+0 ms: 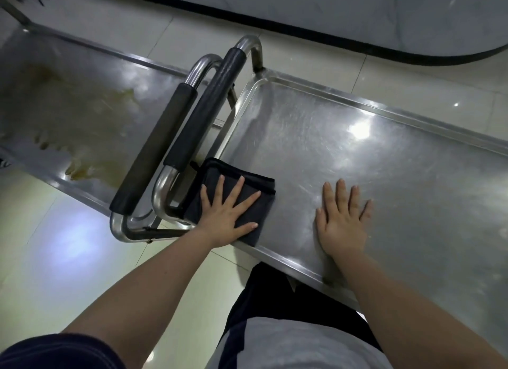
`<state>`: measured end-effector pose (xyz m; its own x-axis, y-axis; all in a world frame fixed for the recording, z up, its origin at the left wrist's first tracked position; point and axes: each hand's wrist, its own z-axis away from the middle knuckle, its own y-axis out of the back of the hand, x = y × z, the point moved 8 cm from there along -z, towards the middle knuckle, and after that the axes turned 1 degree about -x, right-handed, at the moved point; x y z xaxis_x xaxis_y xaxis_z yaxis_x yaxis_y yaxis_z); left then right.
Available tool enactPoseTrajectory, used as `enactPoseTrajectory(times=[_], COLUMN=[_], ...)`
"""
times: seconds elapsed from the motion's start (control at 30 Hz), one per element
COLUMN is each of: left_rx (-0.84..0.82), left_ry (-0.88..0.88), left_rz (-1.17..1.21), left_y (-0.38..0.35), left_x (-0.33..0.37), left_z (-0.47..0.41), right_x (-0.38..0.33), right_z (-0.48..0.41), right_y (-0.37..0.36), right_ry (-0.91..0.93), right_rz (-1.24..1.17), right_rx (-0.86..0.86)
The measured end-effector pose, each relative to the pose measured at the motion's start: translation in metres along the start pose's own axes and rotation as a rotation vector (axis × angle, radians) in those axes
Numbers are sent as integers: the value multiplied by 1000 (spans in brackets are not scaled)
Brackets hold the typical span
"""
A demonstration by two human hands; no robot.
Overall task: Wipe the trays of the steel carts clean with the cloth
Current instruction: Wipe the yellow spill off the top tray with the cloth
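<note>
Head view: the left hand [225,217] lies flat with spread fingers on the folded dark cloth [242,201], at the near left corner of the right cart's tray [371,162], just beside the padded handles [176,138]. The right hand [342,220] rests flat and bare on the same tray, holding nothing. I judge that the wiping of this tray is in hand. The left cart's tray [68,116] carries a brown stain; it probably needs firm strokes next.

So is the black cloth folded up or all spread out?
Folded: the cloth shows stacked edges along its far side, a small square under the left hand.
</note>
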<state>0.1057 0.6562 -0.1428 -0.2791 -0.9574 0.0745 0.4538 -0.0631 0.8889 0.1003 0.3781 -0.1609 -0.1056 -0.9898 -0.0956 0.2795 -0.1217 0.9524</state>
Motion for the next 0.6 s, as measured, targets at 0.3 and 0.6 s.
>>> enactPoseTrajectory(times=[0.3,0.6], left_rx=[38,37], left_ry=[22,27], left_rz=[-33,-46], left_y=[-3,-5], left_x=[0,0], left_z=[8,7], right_x=[0,94], right_z=[1,-9], right_y=[5,22], right_ry=[39,-107], right_rz=[-14,-54], right_rx=[-46,-54])
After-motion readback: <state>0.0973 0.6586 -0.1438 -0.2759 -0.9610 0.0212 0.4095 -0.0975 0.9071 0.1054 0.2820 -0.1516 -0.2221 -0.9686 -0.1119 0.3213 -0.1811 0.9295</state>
